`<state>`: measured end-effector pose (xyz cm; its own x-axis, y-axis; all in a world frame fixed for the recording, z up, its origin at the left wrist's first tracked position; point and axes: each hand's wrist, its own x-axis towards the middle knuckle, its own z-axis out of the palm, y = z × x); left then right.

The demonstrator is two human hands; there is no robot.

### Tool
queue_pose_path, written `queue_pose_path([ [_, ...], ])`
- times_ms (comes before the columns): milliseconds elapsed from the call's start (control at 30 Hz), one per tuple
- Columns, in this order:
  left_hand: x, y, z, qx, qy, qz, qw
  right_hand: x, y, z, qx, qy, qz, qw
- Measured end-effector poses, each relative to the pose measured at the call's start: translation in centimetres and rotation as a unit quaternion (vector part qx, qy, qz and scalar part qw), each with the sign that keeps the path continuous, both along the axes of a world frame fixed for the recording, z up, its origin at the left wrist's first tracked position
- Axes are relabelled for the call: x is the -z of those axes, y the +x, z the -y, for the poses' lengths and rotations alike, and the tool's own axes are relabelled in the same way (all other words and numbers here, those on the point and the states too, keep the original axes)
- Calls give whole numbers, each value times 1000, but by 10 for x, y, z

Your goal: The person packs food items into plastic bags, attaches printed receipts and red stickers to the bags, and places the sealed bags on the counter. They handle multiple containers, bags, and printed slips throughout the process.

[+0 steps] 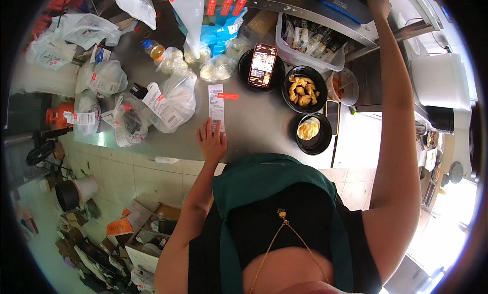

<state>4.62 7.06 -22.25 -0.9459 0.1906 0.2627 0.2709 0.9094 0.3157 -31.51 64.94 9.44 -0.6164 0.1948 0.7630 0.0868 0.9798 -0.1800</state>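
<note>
My left hand (212,142) lies flat with spread fingers on the lower end of a printed paper receipt (216,107) on the steel counter. A red sticker strip (228,96) crosses the receipt. My right arm reaches up to the shelf at the upper right, where my right hand (378,4) is at the end of a black device (345,3); its fingers are partly cut off by the picture's edge. Between the arms stand a black bowl of fried pieces (304,91), a black bowl with a round pale food (309,128) and a lit phone (262,65) on another black bowl.
Tied plastic bags with receipts (173,103) stand on the left of the counter (251,122). Behind are bagged pale round items (218,68), a capped bottle (153,50) and a clear bin of wrapped utensils (312,46). A tub with reddish contents (343,87) stands right.
</note>
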Motion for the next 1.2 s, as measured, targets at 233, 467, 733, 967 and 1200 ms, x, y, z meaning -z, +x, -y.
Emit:
queue_pose_path([
  [233,-2,-3,-3,16,-8,2,1000,18,-3,-47,72,71,23,995],
  [467,-3,2,2,2,-9,-2,1000,12,15,23,18,46,-12,999],
  [733,-5,2,1,-3,-18,6,1000,10,18,34,62,88,2,994],
  [967,-2,2,2,2,-18,9,1000,14,18,25,67,67,12,995],
  [1200,0,2,3,5,-15,13,1000,25,19,16,74,104,4,992],
])
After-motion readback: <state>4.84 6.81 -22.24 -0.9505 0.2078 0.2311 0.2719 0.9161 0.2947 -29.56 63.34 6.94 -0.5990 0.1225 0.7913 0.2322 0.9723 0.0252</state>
